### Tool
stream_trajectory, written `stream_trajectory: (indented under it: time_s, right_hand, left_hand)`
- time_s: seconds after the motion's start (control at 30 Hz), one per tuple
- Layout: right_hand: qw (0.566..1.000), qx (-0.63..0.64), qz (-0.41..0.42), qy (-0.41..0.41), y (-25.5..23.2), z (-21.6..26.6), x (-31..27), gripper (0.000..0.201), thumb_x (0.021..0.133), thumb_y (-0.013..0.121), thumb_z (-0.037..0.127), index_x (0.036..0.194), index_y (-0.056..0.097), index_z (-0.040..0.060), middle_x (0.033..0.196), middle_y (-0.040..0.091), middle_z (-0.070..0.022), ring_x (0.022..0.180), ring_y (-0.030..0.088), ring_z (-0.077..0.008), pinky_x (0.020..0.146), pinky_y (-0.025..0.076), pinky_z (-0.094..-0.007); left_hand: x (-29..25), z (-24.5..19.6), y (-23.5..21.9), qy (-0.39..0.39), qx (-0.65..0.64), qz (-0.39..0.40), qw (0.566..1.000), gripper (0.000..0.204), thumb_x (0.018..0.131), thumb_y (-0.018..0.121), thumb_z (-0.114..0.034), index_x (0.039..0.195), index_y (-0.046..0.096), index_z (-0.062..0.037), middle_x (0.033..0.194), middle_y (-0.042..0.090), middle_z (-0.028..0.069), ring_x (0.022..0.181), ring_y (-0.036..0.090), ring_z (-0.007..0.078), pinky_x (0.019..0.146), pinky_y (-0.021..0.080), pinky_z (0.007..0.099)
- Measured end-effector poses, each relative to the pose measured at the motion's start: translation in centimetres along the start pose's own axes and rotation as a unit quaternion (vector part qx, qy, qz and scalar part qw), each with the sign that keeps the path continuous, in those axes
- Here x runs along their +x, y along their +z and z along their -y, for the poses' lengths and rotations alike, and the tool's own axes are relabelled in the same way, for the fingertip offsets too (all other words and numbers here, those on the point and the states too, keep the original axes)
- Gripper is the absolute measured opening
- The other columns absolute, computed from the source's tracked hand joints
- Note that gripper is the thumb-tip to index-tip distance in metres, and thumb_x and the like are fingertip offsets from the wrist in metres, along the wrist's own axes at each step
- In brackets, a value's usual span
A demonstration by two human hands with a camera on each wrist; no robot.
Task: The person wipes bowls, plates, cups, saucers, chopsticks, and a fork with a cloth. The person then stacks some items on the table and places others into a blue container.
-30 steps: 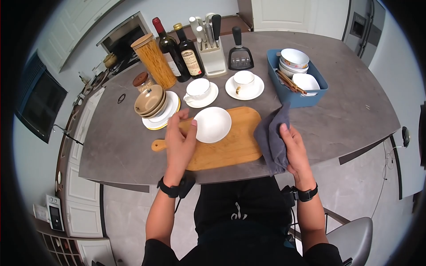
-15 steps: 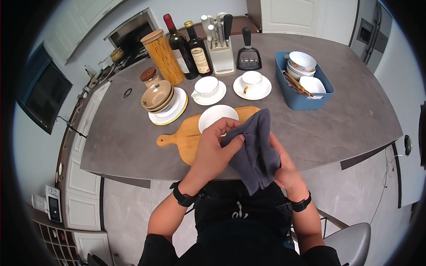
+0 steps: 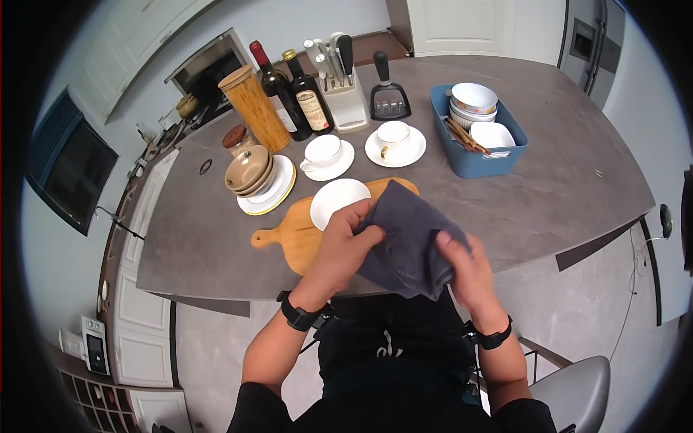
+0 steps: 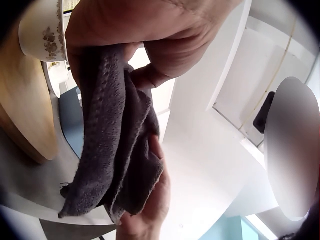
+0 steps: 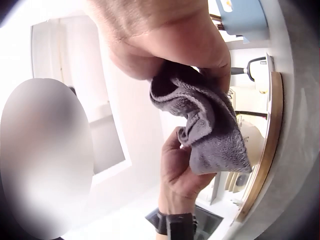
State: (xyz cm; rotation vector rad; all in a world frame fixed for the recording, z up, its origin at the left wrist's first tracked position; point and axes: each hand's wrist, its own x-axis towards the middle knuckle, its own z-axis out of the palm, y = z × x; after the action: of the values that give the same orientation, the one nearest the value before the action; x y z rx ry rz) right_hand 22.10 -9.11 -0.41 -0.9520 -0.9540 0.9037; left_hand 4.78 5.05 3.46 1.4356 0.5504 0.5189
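Both hands hold a folded dark grey cloth [image 3: 408, 242] over the near right part of a wooden board [image 3: 299, 234]. The left hand [image 3: 343, 249] pinches its left edge between thumb and fingers. On the right side, the right hand [image 3: 471, 278] grips it with the thumb on top. A white bowl [image 3: 336, 200] rests on the board just beyond the left hand, partly covered by it. In the left wrist view the cloth [image 4: 107, 135] hangs in folds from the left hand [image 4: 145, 35]; the right wrist view shows it bunched [image 5: 215, 135] under the right hand [image 5: 170, 40].
Two white cups on saucers [image 3: 338, 170] stand beyond the board. Stacked brown bowls [image 3: 247, 167] sit on plates at the left. A blue basket [image 3: 482, 163] holds bowls at the right. Pasta jar [image 3: 256, 108], bottles [image 3: 312, 105], knife block [image 3: 346, 105] and a black-handled utensil [image 3: 390, 101] line the back.
The left hand has moved from beside the bowl to the cloth and taken hold of it. The right hand brought the cloth leftward over the board, and it now lies more spread between the hands.
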Motion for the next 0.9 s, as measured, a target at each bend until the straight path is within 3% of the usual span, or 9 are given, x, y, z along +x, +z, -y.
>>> stream_trajectory:
  time_s: [0.03,0.17,0.3,0.37,0.5,0.53,0.67,0.73,0.9]
  right_hand:
    - [0.974,0.183,-0.058,0.122,-0.2,0.1,-0.2,0.047,0.104,0.055,0.020,0.143,0.048,-0.0061,0.133,0.063,-0.0154,0.123,0.062,-0.0268,0.105,0.048,-0.0373]
    - [0.868,0.465,-0.018,0.175,-0.9,-0.2,0.4,0.053,0.105,0.055,0.034,0.140,0.050,-0.0055,0.135,0.062,-0.0198,0.123,0.063,-0.0315,0.109,0.048,-0.0435]
    - [0.881,0.460,0.006,0.108,-0.7,0.3,-0.4,0.049,0.105,0.057,0.026,0.141,0.049,-0.0052,0.136,0.062,-0.0183,0.125,0.062,-0.0272,0.107,0.050,-0.0419]
    - [0.934,0.330,-0.030,0.136,-1.1,0.3,-0.3,0.049,0.103,0.060,0.022,0.141,0.049,-0.0055,0.137,0.061,-0.0164,0.125,0.061,-0.0257,0.107,0.050,-0.0413]
    - [0.940,0.307,-0.083,0.124,-3.1,-1.7,0.6,0.050,0.101,0.061,0.017,0.144,0.047,-0.0055,0.142,0.058,-0.0184,0.128,0.059,-0.0292,0.111,0.045,-0.0429]
    - [0.937,0.313,-0.102,0.120,-3.5,-1.9,0.7,0.050,0.101,0.060,0.016,0.144,0.047,-0.0058,0.141,0.058,-0.0180,0.128,0.059,-0.0289,0.111,0.046,-0.0421]
    - [0.915,0.371,-0.123,0.100,-5.1,-3.9,0.7,0.048,0.101,0.058,0.017,0.142,0.048,-0.0071,0.140,0.059,-0.0169,0.128,0.060,-0.0273,0.110,0.047,-0.0396]
    - [0.920,0.357,-0.125,0.104,-5.4,-3.9,0.5,0.047,0.102,0.058,0.018,0.140,0.050,-0.0074,0.138,0.061,-0.0165,0.125,0.061,-0.0265,0.107,0.049,-0.0384]
    - [0.943,0.256,-0.157,0.144,-5.5,-4.5,0.7,0.037,0.102,0.056,0.019,0.128,0.059,-0.0063,0.121,0.069,-0.0136,0.107,0.069,-0.0213,0.091,0.056,-0.0334]
  left_hand:
    - [-0.1,-0.2,-0.1,-0.005,-0.041,0.014,0.999,0.037,0.092,0.059,-0.001,0.128,0.060,0.0054,0.116,0.069,0.0041,0.102,0.064,0.0078,0.088,0.051,0.0237]
    - [0.0,-0.8,0.9,-0.052,-0.084,0.027,0.995,0.042,0.091,0.056,0.002,0.133,0.059,0.0052,0.117,0.069,0.0036,0.099,0.066,0.0085,0.088,0.052,0.0235]
    - [0.8,-0.6,1.5,-0.073,-0.091,0.049,0.992,0.046,0.088,0.051,0.006,0.134,0.058,0.0056,0.118,0.069,0.0044,0.101,0.066,0.0087,0.088,0.053,0.0246]
    - [1.7,-0.9,1.7,-0.061,-0.075,0.054,0.994,0.047,0.088,0.050,0.006,0.134,0.057,0.0061,0.118,0.069,0.0043,0.102,0.065,0.0085,0.088,0.053,0.0250]
    - [6.2,-1.1,0.9,0.011,0.154,0.074,0.985,0.039,0.091,0.055,0.000,0.129,0.060,0.0025,0.117,0.069,0.0056,0.104,0.067,0.0106,0.090,0.053,0.0272]
    - [7.7,-1.1,0.7,0.051,0.283,0.044,0.957,0.036,0.091,0.056,-0.002,0.127,0.061,0.0016,0.114,0.070,0.0053,0.103,0.067,0.0109,0.088,0.054,0.0286]
    - [14.4,-3.9,3.0,0.169,0.383,-0.006,0.908,0.029,0.090,0.058,-0.006,0.117,0.067,0.0017,0.106,0.074,0.0115,0.098,0.070,0.0174,0.084,0.055,0.0336]
    - [17.8,-5.0,4.6,0.270,0.478,-0.043,0.834,0.026,0.088,0.057,-0.007,0.108,0.070,0.0033,0.098,0.074,0.0212,0.095,0.072,0.0298,0.085,0.055,0.0405]
    - [25.9,-5.1,7.8,0.341,0.613,-0.012,0.712,0.031,0.085,0.054,-0.004,0.110,0.073,0.0005,0.098,0.072,0.0242,0.098,0.068,0.0396,0.088,0.054,0.0465]
